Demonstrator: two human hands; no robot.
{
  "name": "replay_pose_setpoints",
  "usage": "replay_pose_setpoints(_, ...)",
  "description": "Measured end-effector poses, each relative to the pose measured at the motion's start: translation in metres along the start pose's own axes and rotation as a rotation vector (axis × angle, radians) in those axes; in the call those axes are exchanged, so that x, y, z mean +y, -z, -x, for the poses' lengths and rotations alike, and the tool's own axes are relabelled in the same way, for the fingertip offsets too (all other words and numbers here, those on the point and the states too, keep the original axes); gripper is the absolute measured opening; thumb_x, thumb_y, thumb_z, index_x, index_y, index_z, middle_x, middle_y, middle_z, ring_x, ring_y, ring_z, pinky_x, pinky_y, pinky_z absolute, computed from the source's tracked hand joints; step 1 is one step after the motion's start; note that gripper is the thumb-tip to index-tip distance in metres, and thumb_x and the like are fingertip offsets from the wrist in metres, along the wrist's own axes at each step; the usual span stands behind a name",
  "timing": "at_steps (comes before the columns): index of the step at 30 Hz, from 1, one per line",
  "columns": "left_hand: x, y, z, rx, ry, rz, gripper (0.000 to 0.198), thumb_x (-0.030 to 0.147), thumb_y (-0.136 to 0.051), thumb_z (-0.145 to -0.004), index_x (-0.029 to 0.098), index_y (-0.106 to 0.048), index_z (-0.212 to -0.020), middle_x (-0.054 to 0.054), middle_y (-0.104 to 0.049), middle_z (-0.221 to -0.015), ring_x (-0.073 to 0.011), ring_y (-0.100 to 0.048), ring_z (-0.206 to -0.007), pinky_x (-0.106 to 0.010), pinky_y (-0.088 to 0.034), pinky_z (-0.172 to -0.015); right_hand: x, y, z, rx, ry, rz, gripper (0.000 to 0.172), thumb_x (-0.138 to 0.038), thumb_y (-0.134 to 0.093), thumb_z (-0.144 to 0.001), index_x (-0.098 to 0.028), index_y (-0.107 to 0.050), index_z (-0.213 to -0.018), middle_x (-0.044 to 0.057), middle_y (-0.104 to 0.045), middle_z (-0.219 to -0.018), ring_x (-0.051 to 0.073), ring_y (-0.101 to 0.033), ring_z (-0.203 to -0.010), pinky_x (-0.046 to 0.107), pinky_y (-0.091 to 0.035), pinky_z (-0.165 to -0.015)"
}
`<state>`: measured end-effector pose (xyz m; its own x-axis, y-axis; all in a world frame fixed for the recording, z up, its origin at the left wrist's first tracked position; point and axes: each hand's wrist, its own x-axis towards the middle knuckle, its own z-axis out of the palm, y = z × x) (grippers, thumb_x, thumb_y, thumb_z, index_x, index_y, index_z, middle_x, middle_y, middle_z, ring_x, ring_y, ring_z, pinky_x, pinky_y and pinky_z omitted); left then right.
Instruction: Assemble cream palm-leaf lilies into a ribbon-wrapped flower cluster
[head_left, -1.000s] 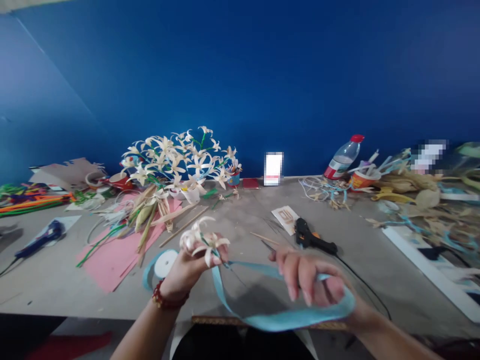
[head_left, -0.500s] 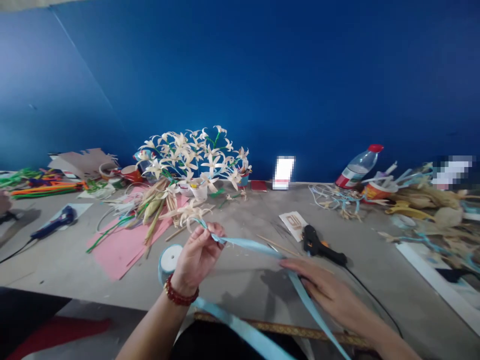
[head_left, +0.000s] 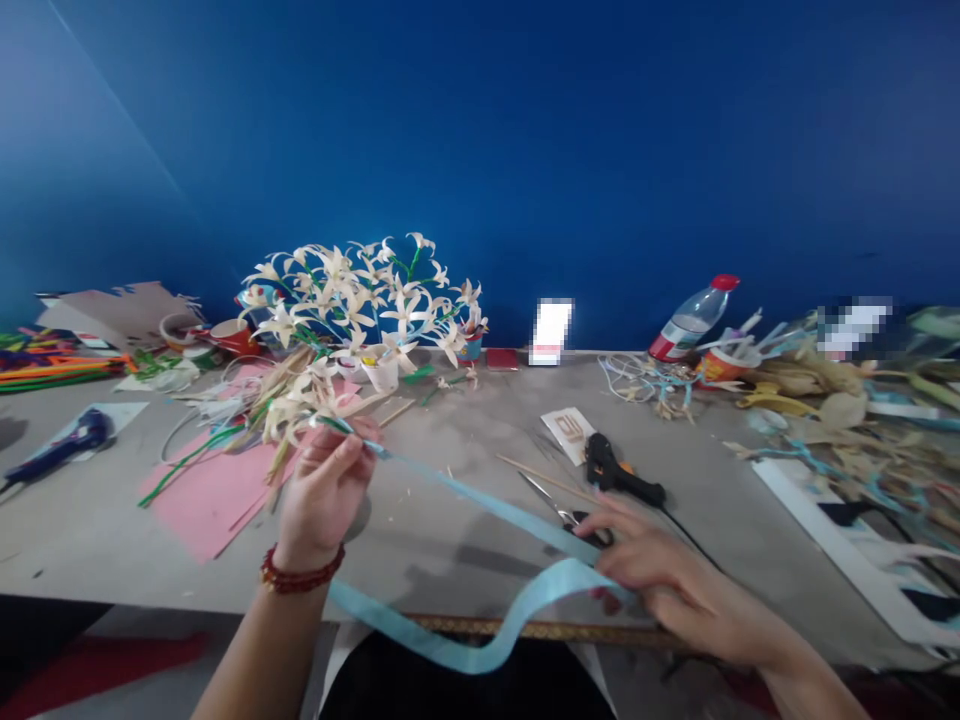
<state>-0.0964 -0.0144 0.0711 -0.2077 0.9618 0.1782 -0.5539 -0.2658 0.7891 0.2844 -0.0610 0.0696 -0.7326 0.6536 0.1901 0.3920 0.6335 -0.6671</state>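
Observation:
My left hand (head_left: 328,490) is closed in a pinch around the stem of a pale artificial flower (head_left: 300,405), where one end of a light-blue ribbon (head_left: 480,503) meets it. From there the ribbon runs taut to my right hand (head_left: 660,570), turns at its fingers and sags back in a loose loop toward my left wrist. The ribbon lies between the right fingers, partly hidden, while the index finger stretches out over the handles of the scissors (head_left: 566,515). Whether that finger touches the scissors I cannot tell.
A black glue gun (head_left: 619,470) lies beyond my right hand, a blue one (head_left: 75,445) at far left. Pink paper (head_left: 217,490) and dried husks lie left. Finished flowers (head_left: 360,290) stand at the back, near a bottle (head_left: 694,320). A white power strip (head_left: 832,560) is at right.
My left hand has moved left and up with the flower. My right hand has come over the scissors, which now show, and the ribbon has formed a loop. The view has shifted slightly right.

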Motion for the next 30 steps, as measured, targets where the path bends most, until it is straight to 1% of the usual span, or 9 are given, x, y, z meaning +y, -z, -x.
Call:
replay_pose_setpoints(4, 0.007, 0.007, -0.004, 0.040, -0.026, 0.057, 0.015, 0.018, -0.086, -0.066, 0.017, -0.072, -0.073, -0.001, -0.069, -0.078, -0.0127, -0.062, -0.078, -0.021, -0.052, -0.069, 0.018, 0.005, 0.015, 0.116, -0.053, -0.018, 0.037, -0.034, -0.043, -0.096, -0.026, -0.073, -0.077, 0.006, -0.077, -0.091, 0.031, -0.061, -0.119, 0.056, -0.041, -0.107)
replay_pose_setpoints(6, 0.004, 0.001, -0.003, 0.048, -0.010, 0.120, 0.015, 0.018, -0.086, -0.067, 0.017, -0.071, -0.072, -0.001, -0.069, -0.078, -0.0122, -0.062, -0.078, -0.022, -0.053, -0.071, 0.025, -0.001, 0.012, 0.321, -0.123, 0.174, 0.038, -0.036, -0.046, -0.096, -0.025, -0.072, -0.071, 0.006, -0.077, -0.082, 0.032, -0.065, -0.112, 0.059, -0.039, -0.107)
replay_pose_setpoints(8, -0.002, -0.008, 0.001, 0.062, 0.006, 0.184, 0.014, 0.017, -0.084, -0.069, 0.017, -0.070, -0.072, 0.000, -0.069, -0.079, -0.0118, -0.062, -0.078, -0.023, -0.053, -0.072, 0.028, -0.014, 0.004, 0.566, -0.157, 0.385, 0.029, -0.034, -0.055, -0.093, -0.025, -0.073, -0.072, 0.005, -0.076, -0.076, 0.032, -0.068, -0.100, 0.062, -0.038, -0.106)
replay_pose_setpoints(11, -0.014, -0.024, 0.011, 0.085, 0.040, 0.248, 0.011, 0.016, -0.082, -0.072, 0.016, -0.071, -0.075, -0.001, -0.069, -0.079, -0.0116, -0.063, -0.080, -0.022, -0.053, -0.074, 0.018, -0.044, -0.016, 0.763, -0.107, 0.475, 0.011, -0.026, -0.062, -0.089, -0.024, -0.072, -0.093, 0.006, -0.076, -0.091, 0.029, -0.067, -0.096, 0.058, -0.041, -0.103)
replay_pose_setpoints(15, -0.029, -0.047, 0.027, 0.107, 0.154, 0.330, 0.012, 0.016, -0.082, -0.072, 0.017, -0.070, -0.073, 0.000, -0.069, -0.081, -0.0099, -0.064, -0.077, -0.021, -0.053, -0.075, -0.014, -0.088, -0.051, 0.664, -0.057, 0.288, 0.034, -0.022, -0.061, -0.089, -0.022, -0.061, -0.123, 0.011, -0.065, -0.124, 0.029, -0.058, -0.118, 0.047, -0.047, -0.100)
replay_pose_setpoints(19, -0.040, -0.069, 0.043, 0.134, 0.237, 0.349, 0.013, 0.018, -0.084, -0.070, 0.016, -0.072, -0.075, 0.000, -0.070, -0.081, -0.0091, -0.064, -0.074, -0.020, -0.053, -0.074, -0.037, -0.107, -0.091, 0.677, -0.100, 0.002, 0.046, -0.022, -0.057, -0.092, -0.024, -0.048, -0.138, 0.011, -0.057, -0.136, 0.027, -0.052, -0.126, 0.045, -0.044, -0.105)
replay_pose_setpoints(23, -0.047, -0.081, 0.056, 0.174, 0.289, 0.349, 0.016, 0.020, -0.086, -0.066, 0.016, -0.073, -0.073, -0.001, -0.072, -0.080, -0.0091, -0.065, -0.070, -0.019, -0.053, -0.068, -0.047, -0.109, -0.121, 0.848, -0.053, -0.204, 0.031, -0.020, -0.060, -0.091, -0.025, -0.059, -0.121, 0.007, -0.064, -0.117, 0.022, -0.060, -0.111, 0.038, -0.049, -0.097)
replay_pose_setpoints(26, -0.050, -0.083, 0.061, 0.194, 0.290, 0.332, 0.017, 0.021, -0.087, -0.064, 0.016, -0.074, -0.073, -0.001, -0.073, -0.079, -0.0096, -0.066, -0.072, -0.017, -0.053, -0.068, -0.050, -0.112, -0.130, 0.981, -0.034, -0.326, 0.017, -0.018, -0.061, -0.090, -0.025, -0.063, -0.105, 0.004, -0.065, -0.102, 0.020, -0.062, -0.099, 0.034, -0.050, -0.089)
replay_pose_setpoints(30, -0.054, -0.085, 0.064, 0.199, 0.268, 0.334, 0.017, 0.022, -0.089, -0.062, 0.017, -0.074, -0.068, 0.000, -0.072, -0.079, -0.0099, -0.067, -0.075, -0.018, -0.054, -0.074, -0.050, -0.113, -0.129, 0.963, -0.106, -0.473, 0.002, -0.024, -0.065, -0.088, -0.021, -0.064, -0.088, 0.003, -0.063, -0.090, 0.019, -0.060, -0.089, 0.031, -0.050, -0.082)
